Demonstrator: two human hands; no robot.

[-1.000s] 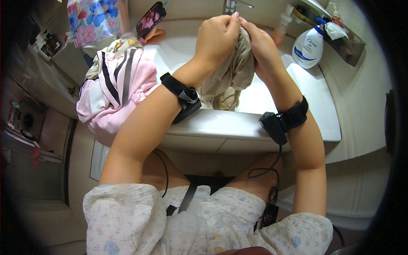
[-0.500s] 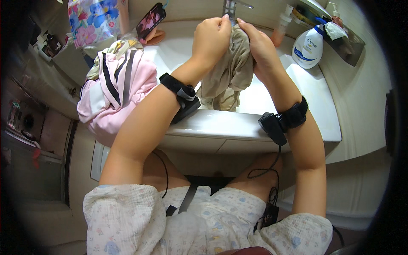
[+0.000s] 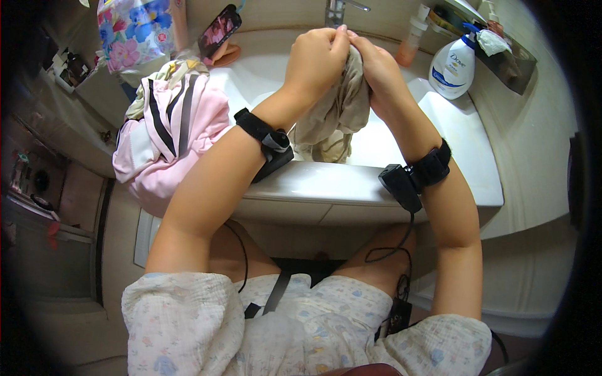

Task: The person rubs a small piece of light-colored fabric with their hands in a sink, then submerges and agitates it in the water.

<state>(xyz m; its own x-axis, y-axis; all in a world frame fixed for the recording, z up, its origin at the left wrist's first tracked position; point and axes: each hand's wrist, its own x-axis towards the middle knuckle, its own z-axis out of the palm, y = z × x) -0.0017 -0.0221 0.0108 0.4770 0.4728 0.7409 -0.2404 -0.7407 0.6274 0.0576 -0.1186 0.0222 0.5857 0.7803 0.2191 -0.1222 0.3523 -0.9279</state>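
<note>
A beige garment [image 3: 338,109], limp and bunched, hangs over the white sink [image 3: 392,144]. My left hand [image 3: 316,62] is closed around its upper end, thumb toward the tap. My right hand [image 3: 378,70] grips the same end from the other side, and the two hands touch at the fingertips. The faucet [image 3: 334,15] stands just beyond them, its spout mostly behind my fingers. The garment's lower folds droop into the basin near its front rim. Its exact kind does not show.
Pink clothing with dark stripes [image 3: 204,116] is heaped on the counter at left. Behind it are a flowery package [image 3: 141,28] and a phone [image 3: 221,30] on a stand. To the right stand a white pump bottle [image 3: 453,70] and a clear orange-tinted bottle [image 3: 409,47].
My hands have drawn closer together at the top of the garment, and the right one has shifted slightly left. Both still hold it.
</note>
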